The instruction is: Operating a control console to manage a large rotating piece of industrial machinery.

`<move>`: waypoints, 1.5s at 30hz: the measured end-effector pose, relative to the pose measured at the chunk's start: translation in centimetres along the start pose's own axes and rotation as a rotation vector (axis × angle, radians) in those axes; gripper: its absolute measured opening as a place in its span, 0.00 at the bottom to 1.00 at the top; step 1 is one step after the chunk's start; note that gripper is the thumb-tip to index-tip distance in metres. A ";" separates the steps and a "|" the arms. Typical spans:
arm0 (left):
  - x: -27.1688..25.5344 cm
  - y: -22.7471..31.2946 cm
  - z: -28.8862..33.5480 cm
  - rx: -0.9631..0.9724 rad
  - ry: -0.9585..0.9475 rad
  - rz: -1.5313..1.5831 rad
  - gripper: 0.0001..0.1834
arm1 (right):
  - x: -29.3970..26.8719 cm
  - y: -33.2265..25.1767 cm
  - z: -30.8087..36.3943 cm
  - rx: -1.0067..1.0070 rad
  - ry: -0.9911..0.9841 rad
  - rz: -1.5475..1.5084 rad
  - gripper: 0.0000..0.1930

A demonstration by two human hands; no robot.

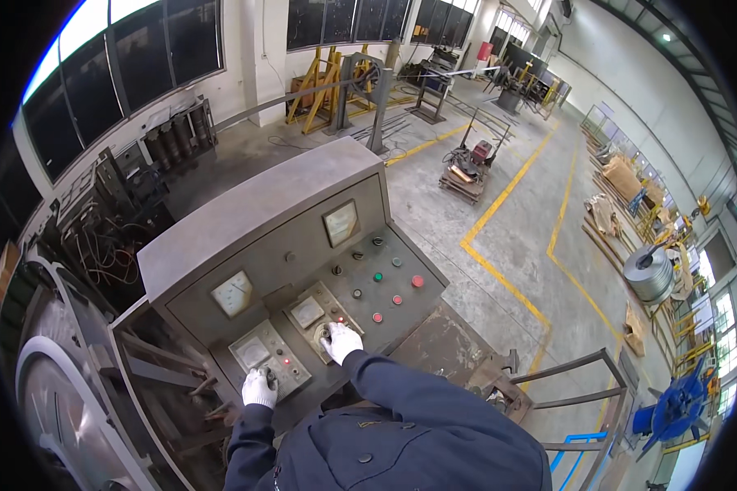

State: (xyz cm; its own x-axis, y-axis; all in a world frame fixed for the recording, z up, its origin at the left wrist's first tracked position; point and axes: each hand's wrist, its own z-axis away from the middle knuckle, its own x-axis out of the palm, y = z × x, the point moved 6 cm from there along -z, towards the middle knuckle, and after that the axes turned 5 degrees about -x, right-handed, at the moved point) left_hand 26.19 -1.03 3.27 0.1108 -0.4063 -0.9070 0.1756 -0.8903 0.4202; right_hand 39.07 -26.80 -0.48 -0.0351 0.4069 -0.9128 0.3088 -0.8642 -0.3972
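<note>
A grey metal control console [262,214] stands in front of me. My left hand [259,389], in a white glove, has its fingers closed round a dark control knob [273,380] on the left meter panel [252,352]. To the right and slightly farther off, my white-gloved right hand [341,341] grips the control knob [324,331] of a second meter panel [307,312]. Small red lights glow on both panels. Right of my hands are a green button [377,277], a large red button [418,281] and several dark switches. Two square gauges sit in the upright face, one being a dial gauge [233,293].
A metal railing [577,380] bends round on my right. Beyond the console, a wheeled cart [471,164] stands on the grey floor with yellow lines. Coiled metal strip [649,274] and a blue machine [678,409] are at far right; a large round machine [53,401] is at left.
</note>
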 end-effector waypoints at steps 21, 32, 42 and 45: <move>0.3 -0.7 0.1 -0.039 -0.025 -0.010 0.16 | 0.7 0.1 -0.4 -0.006 -0.001 -0.012 0.23; 0.4 -0.9 0.1 -0.046 -0.051 -0.005 0.19 | 0.7 0.0 -0.4 0.007 -0.070 -0.022 0.25; 0.0 -0.4 0.3 -0.035 -0.025 0.012 0.18 | 0.5 0.1 -0.3 0.019 -0.077 -0.031 0.25; 0.2 -0.1 0.0 -0.028 -0.019 0.021 0.18 | 0.3 0.4 -0.4 0.007 -0.048 -0.044 0.24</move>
State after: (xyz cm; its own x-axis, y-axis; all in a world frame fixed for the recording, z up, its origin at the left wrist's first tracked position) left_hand 26.15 -1.04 3.09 0.0965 -0.4291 -0.8981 0.2004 -0.8754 0.4398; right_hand 39.59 -26.93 -0.83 -0.0942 0.4301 -0.8979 0.2993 -0.8479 -0.4376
